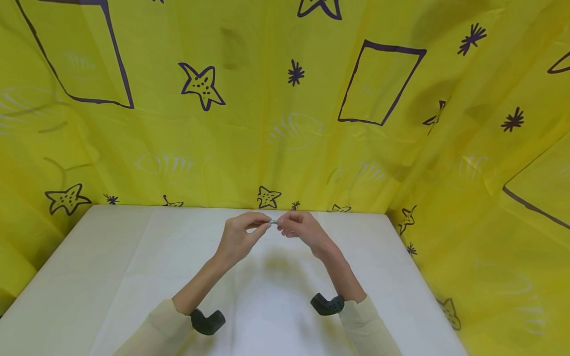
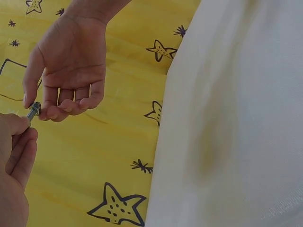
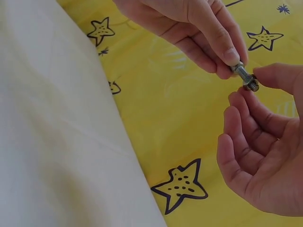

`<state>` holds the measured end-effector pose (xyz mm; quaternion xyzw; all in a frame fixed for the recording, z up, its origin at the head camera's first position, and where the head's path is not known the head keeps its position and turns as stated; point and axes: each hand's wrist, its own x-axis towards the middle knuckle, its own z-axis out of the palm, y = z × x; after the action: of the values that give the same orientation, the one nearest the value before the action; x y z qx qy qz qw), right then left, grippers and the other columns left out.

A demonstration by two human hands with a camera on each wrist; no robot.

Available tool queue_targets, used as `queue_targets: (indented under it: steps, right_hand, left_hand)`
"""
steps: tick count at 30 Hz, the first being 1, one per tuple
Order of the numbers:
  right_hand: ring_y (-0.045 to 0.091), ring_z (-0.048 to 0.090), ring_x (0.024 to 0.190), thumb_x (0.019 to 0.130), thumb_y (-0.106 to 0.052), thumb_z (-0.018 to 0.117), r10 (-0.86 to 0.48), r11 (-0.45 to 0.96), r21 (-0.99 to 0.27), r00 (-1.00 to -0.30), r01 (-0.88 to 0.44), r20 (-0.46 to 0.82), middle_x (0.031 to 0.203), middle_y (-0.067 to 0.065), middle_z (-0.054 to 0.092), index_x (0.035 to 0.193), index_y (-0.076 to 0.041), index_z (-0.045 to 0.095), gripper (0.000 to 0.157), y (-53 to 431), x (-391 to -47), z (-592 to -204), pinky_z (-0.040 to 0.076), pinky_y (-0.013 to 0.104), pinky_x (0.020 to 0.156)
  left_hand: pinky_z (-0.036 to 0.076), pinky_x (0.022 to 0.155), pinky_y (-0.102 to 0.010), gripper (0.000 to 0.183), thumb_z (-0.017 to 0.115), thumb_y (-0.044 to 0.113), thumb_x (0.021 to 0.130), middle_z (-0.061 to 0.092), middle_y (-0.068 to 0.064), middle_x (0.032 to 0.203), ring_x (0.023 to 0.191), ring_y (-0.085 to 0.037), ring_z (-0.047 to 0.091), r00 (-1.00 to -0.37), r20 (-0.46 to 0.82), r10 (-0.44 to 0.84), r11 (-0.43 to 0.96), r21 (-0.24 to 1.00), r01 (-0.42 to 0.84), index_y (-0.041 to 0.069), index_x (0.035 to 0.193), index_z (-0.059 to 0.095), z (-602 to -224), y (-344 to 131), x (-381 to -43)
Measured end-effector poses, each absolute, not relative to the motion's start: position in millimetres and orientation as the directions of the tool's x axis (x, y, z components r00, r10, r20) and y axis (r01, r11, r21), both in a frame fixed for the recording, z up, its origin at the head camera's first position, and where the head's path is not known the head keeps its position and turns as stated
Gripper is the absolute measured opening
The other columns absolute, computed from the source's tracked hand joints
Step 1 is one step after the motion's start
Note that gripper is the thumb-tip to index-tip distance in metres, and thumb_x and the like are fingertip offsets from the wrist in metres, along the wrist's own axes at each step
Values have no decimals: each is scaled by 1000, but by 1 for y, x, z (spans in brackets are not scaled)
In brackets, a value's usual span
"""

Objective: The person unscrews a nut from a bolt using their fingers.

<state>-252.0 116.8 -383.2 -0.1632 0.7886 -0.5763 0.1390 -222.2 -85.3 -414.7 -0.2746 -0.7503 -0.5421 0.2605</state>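
A small metal bolt [image 3: 243,73] is held up over the far part of the table, with a nut [image 3: 249,83] on its threaded end. My left hand [image 1: 239,237] pinches the bolt's head end between thumb and fingers. From the other side, my right hand [image 1: 305,229] has its thumb and forefinger on either side of the nut, pinching it. In the right wrist view, the thread tip pokes out past the nut. The right hand's other fingers [image 3: 234,156] curve loosely below, holding nothing. The left fingertips partly hide the bolt's head.
A white-covered table [image 1: 178,277] lies beneath both hands, with their soft shadows on it. Yellow curtains [image 1: 249,148] printed with starfish and frames hang behind the table and at its sides. Each wrist wears a black curved device [image 1: 208,322] at the sleeve's cuff.
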Motion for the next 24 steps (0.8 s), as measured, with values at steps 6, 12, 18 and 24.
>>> queue_targets:
  steps: [6, 12, 18, 24]
  right_hand:
    - [27, 61, 94, 94, -14, 69, -429, 247, -962, -904, -121, 3, 99, 8, 66, 108, 0, 66, 20, 118, -252, -384, 53, 44, 93]
    - [24, 64, 92, 91, -11, 72, -428, 249, -957, -904, -147, 27, 101, 5, 64, 108, -1, 64, 21, 118, -252, -385, 52, 45, 91]
    - [38, 61, 98, 95, -16, 67, -429, 239, -963, -903, -126, 12, 104, 9, 63, 115, 3, 62, 28, 118, -253, -384, 54, 39, 89]
    - [25, 62, 90, 98, -25, 62, -398, 271, -959, -917, -83, -33, 96, 8, 68, 99, -2, 71, 25, 118, -254, -384, 55, 37, 88]
  left_hand:
    - [60, 80, -30, 16, 75, -8, 84, 74, -8, 95, 83, -21, 72, -716, 686, 129, 257, 674, 692, -1, 99, 75, -415, -85, -222]
    - [60, 80, -29, 16, 76, -7, 84, 74, -8, 95, 84, -20, 72, -721, 680, 131, 274, 674, 686, -1, 98, 75, -415, -85, -222]
    - [59, 80, -27, 15, 76, -7, 84, 74, -8, 95, 84, -19, 72, -723, 677, 134, 290, 671, 682, -1, 98, 75, -415, -85, -223]
    - [59, 80, -27, 16, 76, -7, 84, 74, -7, 95, 84, -19, 72, -729, 673, 128, 284, 679, 677, -1, 99, 75, -416, -85, -221]
